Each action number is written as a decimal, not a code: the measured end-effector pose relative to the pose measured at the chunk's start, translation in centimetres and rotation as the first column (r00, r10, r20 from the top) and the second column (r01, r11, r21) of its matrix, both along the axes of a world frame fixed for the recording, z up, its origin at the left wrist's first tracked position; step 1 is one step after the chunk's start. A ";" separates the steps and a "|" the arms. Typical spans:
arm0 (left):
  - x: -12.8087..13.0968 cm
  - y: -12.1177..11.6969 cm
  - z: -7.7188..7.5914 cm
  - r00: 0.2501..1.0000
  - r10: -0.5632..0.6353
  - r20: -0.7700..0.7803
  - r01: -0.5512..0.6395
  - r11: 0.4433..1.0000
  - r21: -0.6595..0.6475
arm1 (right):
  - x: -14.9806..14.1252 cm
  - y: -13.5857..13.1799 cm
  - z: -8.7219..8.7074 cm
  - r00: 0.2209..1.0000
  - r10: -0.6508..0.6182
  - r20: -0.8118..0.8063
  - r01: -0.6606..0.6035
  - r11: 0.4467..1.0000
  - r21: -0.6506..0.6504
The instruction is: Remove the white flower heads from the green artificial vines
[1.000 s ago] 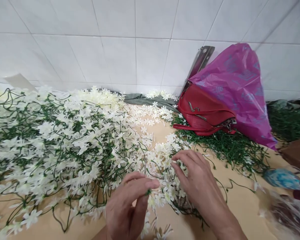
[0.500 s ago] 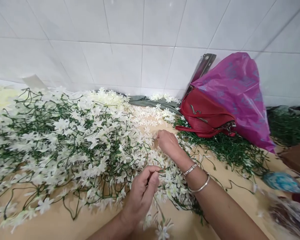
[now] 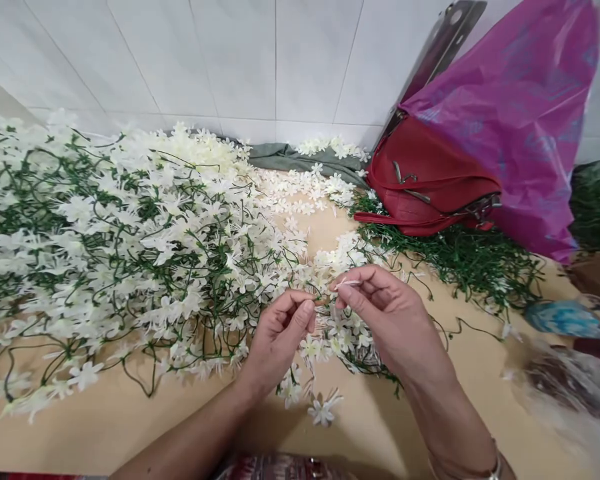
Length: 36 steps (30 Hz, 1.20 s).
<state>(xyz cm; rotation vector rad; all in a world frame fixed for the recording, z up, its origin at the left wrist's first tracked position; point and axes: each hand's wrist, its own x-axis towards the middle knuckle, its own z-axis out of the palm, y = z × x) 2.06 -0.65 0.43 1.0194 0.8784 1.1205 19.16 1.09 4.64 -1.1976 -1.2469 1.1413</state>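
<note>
My left hand (image 3: 283,330) is closed in a pinch over the table, its thumb and forefinger pointing right. A thin green stem tip showed between those fingers a moment ago; it is hardly visible now. Close beside it, my right hand (image 3: 380,307) pinches a thin white flower stamen (image 3: 347,283) between thumb and forefinger. The two sets of fingertips are near each other but apart. Below them lie small white artificial flowers (image 3: 347,333) and a single loose white flower (image 3: 324,411). To the left spreads a big heap of white flowers on green stems (image 3: 145,247).
A red handbag (image 3: 430,177) leans by the tiled wall (image 3: 310,60), partly under a purple plastic bag (image 3: 520,100). Bare green stems (image 3: 460,260) lie beneath it. Loose white blossoms (image 3: 300,183) and a green cloth (image 3: 285,159) are at the back. Clear plastic wrapping (image 3: 560,407) sits at right.
My right hand has come back from the blossoms toward my left hand and now holds the white stamen. My left hand stays pinched. The view has tilted down.
</note>
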 end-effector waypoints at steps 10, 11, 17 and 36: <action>-0.3 -0.5 -0.2 0.919 0.005 -0.393 0.131 0.939 0.318 | 0.4 -0.3 -2.4 0.947 -0.264 -0.182 0.287 0.952 0.109; -0.3 -0.6 -0.4 0.896 0.013 -0.444 0.158 0.925 0.345 | 0.6 -0.1 -2.5 0.934 -0.299 -0.197 0.326 0.938 0.121; 0.0 -0.3 -0.6 0.770 0.281 -0.572 0.034 0.878 0.477 | 1.2 -0.1 -3.1 0.891 -0.407 -0.198 0.439 0.885 0.156; 1.9 4.7 0.8 0.477 0.319 -0.819 0.158 0.885 0.437 | 1.2 -0.7 -3.1 0.911 -0.371 -0.180 0.390 0.917 0.081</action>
